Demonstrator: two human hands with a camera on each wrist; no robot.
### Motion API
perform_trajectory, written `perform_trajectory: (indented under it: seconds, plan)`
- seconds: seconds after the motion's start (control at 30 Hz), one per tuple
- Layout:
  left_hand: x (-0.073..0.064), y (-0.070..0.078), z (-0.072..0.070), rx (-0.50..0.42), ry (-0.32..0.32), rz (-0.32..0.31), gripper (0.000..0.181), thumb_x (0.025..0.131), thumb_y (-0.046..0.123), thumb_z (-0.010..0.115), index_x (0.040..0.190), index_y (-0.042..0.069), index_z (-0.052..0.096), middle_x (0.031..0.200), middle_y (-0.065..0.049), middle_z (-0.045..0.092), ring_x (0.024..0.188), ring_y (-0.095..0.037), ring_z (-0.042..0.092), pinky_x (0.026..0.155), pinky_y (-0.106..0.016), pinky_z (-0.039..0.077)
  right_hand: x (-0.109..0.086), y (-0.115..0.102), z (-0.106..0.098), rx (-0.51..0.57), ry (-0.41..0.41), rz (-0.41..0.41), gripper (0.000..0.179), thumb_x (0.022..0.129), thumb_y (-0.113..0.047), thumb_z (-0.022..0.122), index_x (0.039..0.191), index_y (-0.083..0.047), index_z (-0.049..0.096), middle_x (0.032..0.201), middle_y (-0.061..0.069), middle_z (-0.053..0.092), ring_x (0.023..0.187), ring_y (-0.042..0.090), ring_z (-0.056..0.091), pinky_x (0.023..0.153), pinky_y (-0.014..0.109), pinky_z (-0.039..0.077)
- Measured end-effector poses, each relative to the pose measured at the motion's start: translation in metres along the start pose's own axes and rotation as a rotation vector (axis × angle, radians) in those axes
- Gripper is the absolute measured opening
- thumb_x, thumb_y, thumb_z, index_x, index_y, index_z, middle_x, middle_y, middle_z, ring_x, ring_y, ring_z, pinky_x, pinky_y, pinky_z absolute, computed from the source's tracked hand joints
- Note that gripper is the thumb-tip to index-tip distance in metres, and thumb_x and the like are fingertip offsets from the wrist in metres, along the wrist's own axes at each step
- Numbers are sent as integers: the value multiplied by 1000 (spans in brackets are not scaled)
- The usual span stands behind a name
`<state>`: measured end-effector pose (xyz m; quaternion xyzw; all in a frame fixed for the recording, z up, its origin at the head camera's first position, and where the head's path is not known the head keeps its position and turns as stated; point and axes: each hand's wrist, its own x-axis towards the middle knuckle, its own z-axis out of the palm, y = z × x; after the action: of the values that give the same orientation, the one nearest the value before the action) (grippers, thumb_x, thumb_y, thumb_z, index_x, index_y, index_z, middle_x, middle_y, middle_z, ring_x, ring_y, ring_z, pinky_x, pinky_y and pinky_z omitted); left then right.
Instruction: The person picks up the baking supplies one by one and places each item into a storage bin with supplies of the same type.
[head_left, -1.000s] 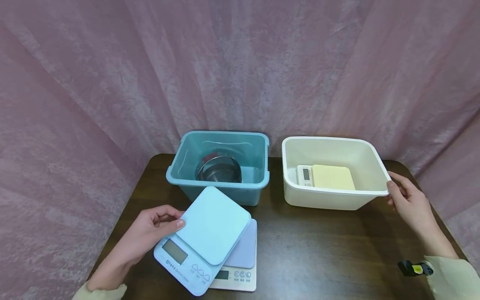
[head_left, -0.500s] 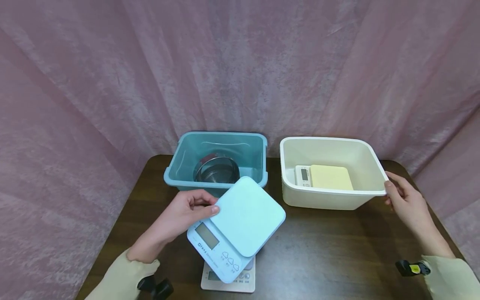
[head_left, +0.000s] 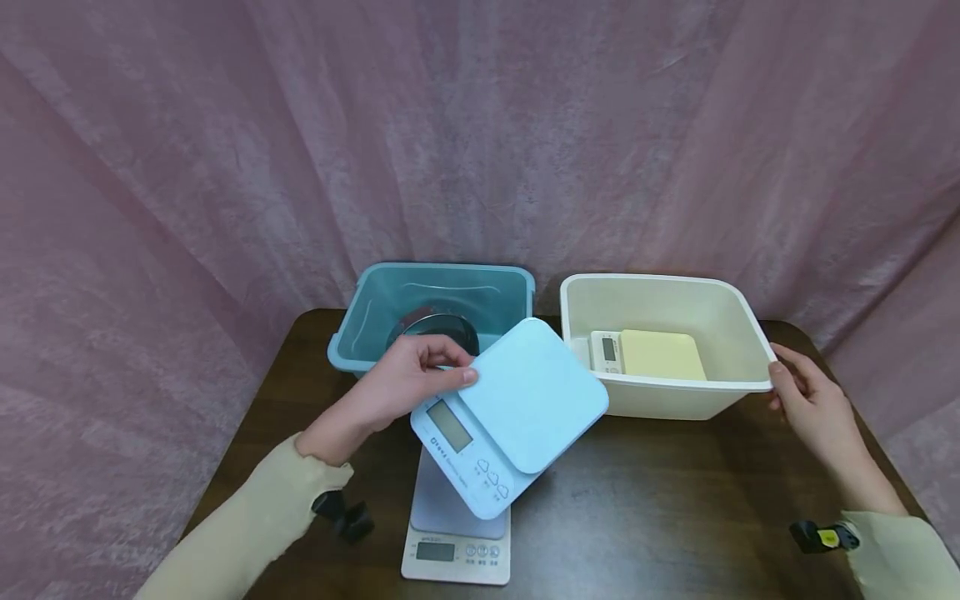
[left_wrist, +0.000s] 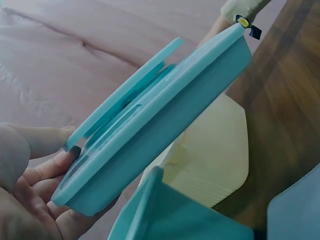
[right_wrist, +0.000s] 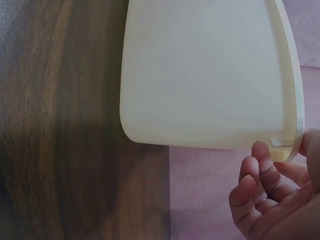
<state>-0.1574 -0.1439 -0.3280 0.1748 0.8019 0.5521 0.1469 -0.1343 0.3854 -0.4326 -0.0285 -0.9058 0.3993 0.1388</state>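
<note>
My left hand (head_left: 412, 379) pinches a light-blue kitchen scale (head_left: 536, 396) by its left edge, thumb on top and fingers beneath. The scale is held tilted in the air, overlapping the front of both bins in the head view. In the left wrist view the scale (left_wrist: 155, 125) appears side-on, its platform raised above the body. My right hand (head_left: 813, 400) grips the right end of the cream bin's rim, and the right wrist view shows the curled fingers (right_wrist: 267, 170) at that rim. Inside the cream bin (head_left: 675, 400) lies a white scale with a yellow platform (head_left: 663, 354).
A teal bin (head_left: 450, 273) with a round dark metal-rimmed item (head_left: 453, 329) inside stands left of the cream bin. Below the held scale, a white scale with a lilac platform (head_left: 450, 504) lies on the dark wooden table (head_left: 637, 500). A pink curtain (head_left: 480, 150) hangs behind.
My left hand has carried the light-blue scale up and to the right, from above the lilac scale toward the cream bin, uncovering more of the lilac scale. My right hand stays on the rim.
</note>
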Motion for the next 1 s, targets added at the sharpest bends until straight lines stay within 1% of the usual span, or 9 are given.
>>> perform_trajectory:
  seconds: [0.13,0.2,0.37,0.43,0.6,0.73,0.8,1.0]
  plan:
    - [20,7,2,8,-24,15,16,97,15,76,107,3,74,96,-9,78,87,-22,71,79,-36,56,-1,1,0,1,-2,-2,50,112,-27,46,151,4,46,71,-21,58,58,2,55,50,20,44]
    - [30,10,4,20,-37,12,16,97,15,76,107,3,75,95,-7,78,87,-22,71,79,-35,55,-1,0,0,-1,-4,0,50,112,-27,46,151,4,45,71,-20,58,58,2,55,50,21,44]
    - [51,18,8,23,-67,-39,16,97,19,76,106,6,76,96,-7,78,85,-23,71,76,-35,57,-3,-1,-1,8,0,-5,50,112,-26,46,151,4,46,70,-18,59,57,2,55,50,21,44]
    - [59,21,10,25,-78,-49,16,97,20,76,106,7,76,96,-7,78,85,-23,72,74,-36,57,-4,-1,-1,12,4,-9,49,112,-26,47,150,4,46,70,-18,59,57,2,55,50,21,44]
    - [80,28,14,23,-104,-25,16,98,19,75,106,5,75,95,-7,78,86,-21,70,77,-34,57,-4,0,-2,18,2,-17,48,112,-26,47,150,4,46,70,-20,60,57,4,57,50,20,44]
    - [98,35,18,15,-118,5,15,99,16,74,104,2,74,92,-7,77,82,-19,68,76,-31,55,-5,0,-3,15,1,-15,48,112,-25,47,149,5,46,70,-19,59,57,4,56,50,21,44]
    - [107,38,20,22,-115,21,14,99,15,73,103,2,74,90,-7,77,82,-19,67,76,-31,54,-6,-1,-3,12,2,-13,48,112,-25,47,149,5,46,70,-18,59,57,4,56,49,21,44]
    - [134,50,27,39,-86,40,14,99,14,73,101,1,75,91,-8,76,91,-19,67,84,-30,51,-7,-2,-4,12,-5,-8,49,112,-26,47,150,4,46,71,-19,59,58,3,56,50,21,45]
